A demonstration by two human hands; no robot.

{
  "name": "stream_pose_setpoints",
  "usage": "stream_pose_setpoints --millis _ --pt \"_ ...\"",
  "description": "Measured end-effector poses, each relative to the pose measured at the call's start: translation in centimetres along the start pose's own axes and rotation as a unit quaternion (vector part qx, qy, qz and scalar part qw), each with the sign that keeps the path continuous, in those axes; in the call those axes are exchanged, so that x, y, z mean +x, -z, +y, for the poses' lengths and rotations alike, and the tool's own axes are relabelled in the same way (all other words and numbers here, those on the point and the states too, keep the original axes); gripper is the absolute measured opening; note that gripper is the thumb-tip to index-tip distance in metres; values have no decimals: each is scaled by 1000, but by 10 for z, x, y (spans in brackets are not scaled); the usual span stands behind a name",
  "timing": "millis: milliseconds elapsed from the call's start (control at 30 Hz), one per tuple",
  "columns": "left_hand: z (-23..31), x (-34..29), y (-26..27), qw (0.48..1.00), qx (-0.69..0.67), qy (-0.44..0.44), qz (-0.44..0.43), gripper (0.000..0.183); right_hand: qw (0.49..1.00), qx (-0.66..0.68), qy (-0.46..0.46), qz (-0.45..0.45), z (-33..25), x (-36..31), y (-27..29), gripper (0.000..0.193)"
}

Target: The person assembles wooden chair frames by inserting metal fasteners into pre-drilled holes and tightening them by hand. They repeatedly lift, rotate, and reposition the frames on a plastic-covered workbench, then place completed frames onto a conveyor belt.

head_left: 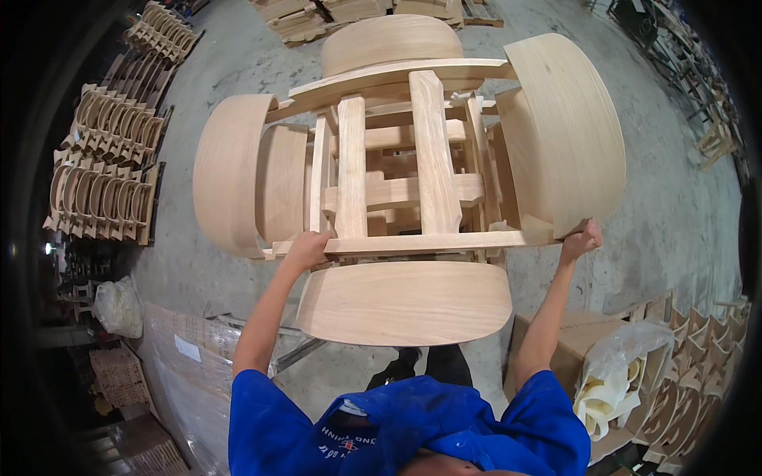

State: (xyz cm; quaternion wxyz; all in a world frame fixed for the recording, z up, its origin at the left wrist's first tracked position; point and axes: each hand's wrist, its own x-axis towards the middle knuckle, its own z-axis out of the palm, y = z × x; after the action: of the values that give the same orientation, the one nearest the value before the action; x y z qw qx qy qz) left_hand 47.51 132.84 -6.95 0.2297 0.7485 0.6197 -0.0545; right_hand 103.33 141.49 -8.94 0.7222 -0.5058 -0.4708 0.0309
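In front of me stand pale, unfinished wooden chair frames (432,151), apparently stacked into one another, with crossing rails in the middle. Curved wooden back panels face outward: one at left (226,174), a tall one at right (567,135), one at the far side (393,41) and one nearest me (405,301). My left hand (309,251) is closed round the near rail (444,242) toward its left end. My right hand (583,239) is closed at that rail's right end, by the lower corner of the right panel; its fingertips are partly hidden.
Racks of curved wooden parts (111,119) line the left side. Lower left lies a plastic-wrapped sheet stack (186,357) beside a plastic bag (119,308). At lower right stands a cardboard box (567,337) with plastic and foam, near more curved parts (690,397). Concrete floor (659,238) surrounds the frames.
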Motion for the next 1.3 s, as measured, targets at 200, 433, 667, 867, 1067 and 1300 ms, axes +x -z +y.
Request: stream_pose_setpoints --millis 200,433,667,867,1067,1300 --pt "2 9 -4 997 28 -49 44 32 999 -4 24 32 42 -2 22 49" --pt "2 -2 -11 998 44 -30 42 34 997 24 -67 -7 43 -5 26 46" --pt "-17 1 -24 997 19 -58 52 40 1000 9 8 -6 39 -7 13 15" --pt "3 -32 -28 984 35 -29 174 33 949 -237 200 50 -14 -18 52 33" --pt "61 -246 -16 887 -187 71 416 42 981 -60 159 -96 -219 -115 -16 28" --pt "276 -651 -259 629 -181 524 545 19 722 358 237 -542 -448 -416 26 17"
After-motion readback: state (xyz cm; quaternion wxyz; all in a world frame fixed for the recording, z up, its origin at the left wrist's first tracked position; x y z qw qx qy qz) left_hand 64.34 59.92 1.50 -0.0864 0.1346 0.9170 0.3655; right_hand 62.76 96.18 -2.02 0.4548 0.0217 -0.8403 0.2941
